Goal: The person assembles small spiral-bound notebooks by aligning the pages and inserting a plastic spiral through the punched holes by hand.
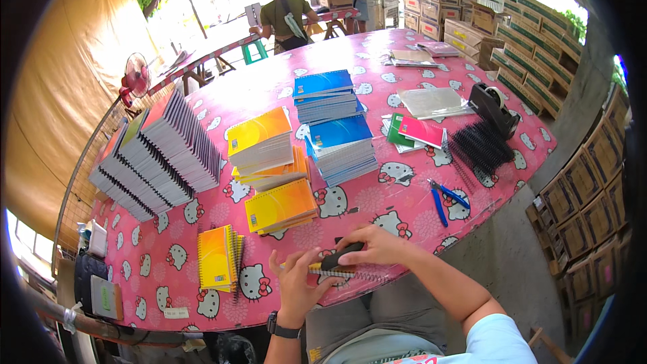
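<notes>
Close to the table's front edge, a thin yellow notebook (314,269) lies edge-on between my hands. A spiral coil (372,277) runs along it and sticks out past its right end. My left hand (298,284) holds the notebook's left end between thumb and fingers. From above, my right hand (377,246) grips a black oblong object (342,257) pressed against the notebook; its exact kind is not clear. Left of my hands lies a small pile of yellow coil-bound notebooks (217,256). Yellow notebook stacks (280,203) and blue notebook stacks (340,133) stand beyond.
Tall piles of bound notebooks (151,162) fill the left side. At right lie blue-handled cutters (441,205), black coils (480,149), a tape dispenser (495,108) and pink and green covers (419,130). Cartons (579,189) stand beyond the right edge; people work behind the table.
</notes>
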`<act>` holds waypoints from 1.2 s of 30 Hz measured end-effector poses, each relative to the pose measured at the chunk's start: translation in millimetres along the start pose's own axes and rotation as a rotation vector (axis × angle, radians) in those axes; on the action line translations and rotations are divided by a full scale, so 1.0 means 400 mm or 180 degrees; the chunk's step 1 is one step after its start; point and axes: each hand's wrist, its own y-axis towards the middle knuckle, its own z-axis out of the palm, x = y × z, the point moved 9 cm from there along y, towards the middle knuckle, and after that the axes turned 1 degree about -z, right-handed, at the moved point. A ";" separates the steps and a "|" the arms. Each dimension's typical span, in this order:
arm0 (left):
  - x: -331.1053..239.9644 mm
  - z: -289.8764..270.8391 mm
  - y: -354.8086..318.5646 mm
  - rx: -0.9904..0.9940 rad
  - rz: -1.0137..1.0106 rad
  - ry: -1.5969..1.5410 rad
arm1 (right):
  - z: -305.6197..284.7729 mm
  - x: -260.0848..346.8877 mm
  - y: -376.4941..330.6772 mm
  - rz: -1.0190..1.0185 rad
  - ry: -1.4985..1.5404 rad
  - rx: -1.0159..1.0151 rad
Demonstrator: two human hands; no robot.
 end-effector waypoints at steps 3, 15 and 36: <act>0.038 -0.053 -0.014 -0.0946 -0.0269 -0.0589 | -0.004 -0.017 0.015 -0.0022 0.0729 0.0110; 0.220 0.083 -0.085 -0.0739 -0.2056 -0.3553 | 0.014 -0.054 0.038 0.0256 0.1246 0.0052; 0.175 0.079 -0.065 -0.0363 -0.1863 -0.3533 | -0.073 0.121 -0.007 -0.0609 -0.1306 -0.0824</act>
